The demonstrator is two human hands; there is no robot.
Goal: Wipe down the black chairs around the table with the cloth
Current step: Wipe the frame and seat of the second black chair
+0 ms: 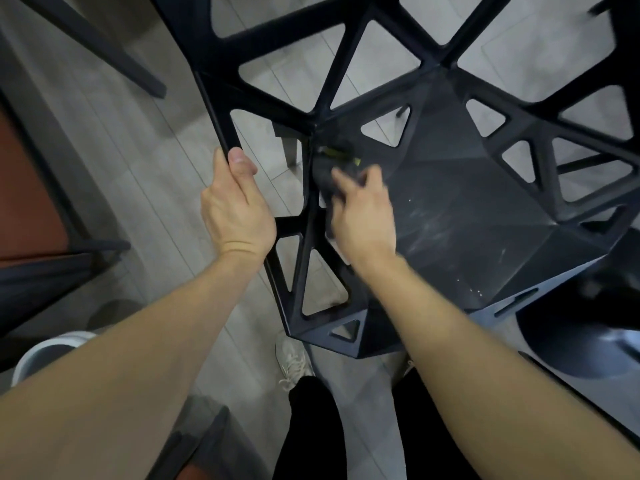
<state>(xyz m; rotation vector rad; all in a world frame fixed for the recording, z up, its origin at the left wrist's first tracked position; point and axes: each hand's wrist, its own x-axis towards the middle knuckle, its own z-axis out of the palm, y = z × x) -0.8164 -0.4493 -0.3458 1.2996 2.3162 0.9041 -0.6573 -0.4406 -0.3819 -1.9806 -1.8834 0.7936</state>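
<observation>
A: Fingers first. What have you got?

B: My left hand [235,209] has its fingers curled tight round the thin outer bar of the black chair [460,202], thumb up along the bar. My right hand [360,216] is blurred; its fingers are bunched on a dark cloth [329,174], pressing it onto the seat's far-left corner where the back struts meet. A small yellow-green fleck shows on the cloth.

A: And the chair?

B: Centre and right of view, an open lattice of triangular cutouts, seat panel solid and faceted. Pale smears and specks mark the seat to the right of the cloth.

A: Around it?

B: Grey plank floor [145,161] beneath. Another dark chair leg [104,46] far left. A white shoe [294,362] near, below the seat's near corner. A rounded black seat [571,341] near right.
</observation>
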